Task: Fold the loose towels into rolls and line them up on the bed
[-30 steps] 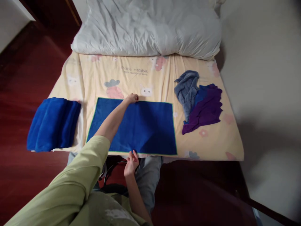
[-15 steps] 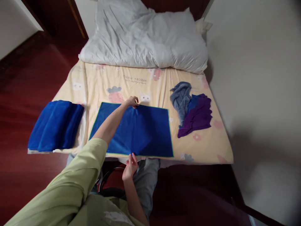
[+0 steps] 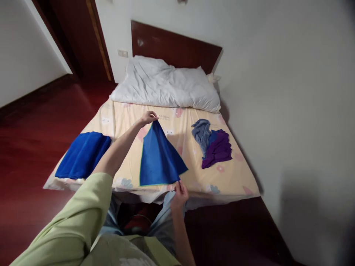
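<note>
Change: your blue towel (image 3: 159, 159) no longer lies flat as it did half a second ago; its far edge is now raised off the bed (image 3: 235, 177).
Left hand: your left hand (image 3: 149, 117) is pinched shut on the towel's top point, held above the middle of the bed.
Right hand: your right hand (image 3: 180, 192) is closed on the towel's lower corner at the bed's near edge.
Towel: it hangs as a triangle between both hands.
Left edge: folded blue towels (image 3: 83, 155).
Right edge: a grey and purple cloth pile (image 3: 213, 142), well apart.
Head: a white pillow (image 3: 166, 88).
</note>
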Action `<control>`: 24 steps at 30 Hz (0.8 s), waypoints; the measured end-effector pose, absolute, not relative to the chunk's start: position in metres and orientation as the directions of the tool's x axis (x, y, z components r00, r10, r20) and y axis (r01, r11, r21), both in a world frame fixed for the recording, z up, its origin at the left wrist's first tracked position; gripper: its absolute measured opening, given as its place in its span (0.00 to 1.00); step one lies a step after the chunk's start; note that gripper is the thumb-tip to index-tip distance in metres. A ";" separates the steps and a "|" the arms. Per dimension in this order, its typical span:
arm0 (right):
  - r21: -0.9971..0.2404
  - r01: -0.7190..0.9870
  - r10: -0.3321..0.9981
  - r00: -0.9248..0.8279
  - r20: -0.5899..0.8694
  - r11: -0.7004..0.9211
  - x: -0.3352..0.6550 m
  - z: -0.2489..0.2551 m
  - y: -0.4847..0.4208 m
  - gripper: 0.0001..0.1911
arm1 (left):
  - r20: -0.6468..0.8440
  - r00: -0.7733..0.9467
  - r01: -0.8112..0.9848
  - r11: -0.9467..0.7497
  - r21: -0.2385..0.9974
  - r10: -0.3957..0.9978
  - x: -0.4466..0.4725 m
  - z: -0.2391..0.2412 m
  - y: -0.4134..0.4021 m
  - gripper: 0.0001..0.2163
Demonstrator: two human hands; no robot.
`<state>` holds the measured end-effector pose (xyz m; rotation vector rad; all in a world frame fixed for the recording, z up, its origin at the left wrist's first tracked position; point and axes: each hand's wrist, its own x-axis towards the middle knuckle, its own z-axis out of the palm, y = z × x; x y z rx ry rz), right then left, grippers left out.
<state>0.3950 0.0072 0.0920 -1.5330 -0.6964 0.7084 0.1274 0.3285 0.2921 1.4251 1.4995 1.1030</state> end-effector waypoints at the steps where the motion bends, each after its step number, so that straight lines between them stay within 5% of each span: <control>1: -0.999 0.020 0.759 0.651 -0.023 -0.047 0.406 0.104 0.012 0.19 | 0.061 -0.087 0.291 -0.034 0.956 0.994 0.116 0.304 0.317 0.15; 13: -0.885 0.139 0.762 0.462 0.454 0.444 0.496 0.308 0.122 0.28 | 0.254 -0.249 0.120 -0.231 0.966 0.934 0.032 0.422 0.171 0.19; 24: -0.854 0.136 0.799 0.306 0.518 0.502 0.487 0.430 0.153 0.30 | 0.226 -0.280 0.000 -0.236 0.972 0.933 0.009 0.470 0.134 0.17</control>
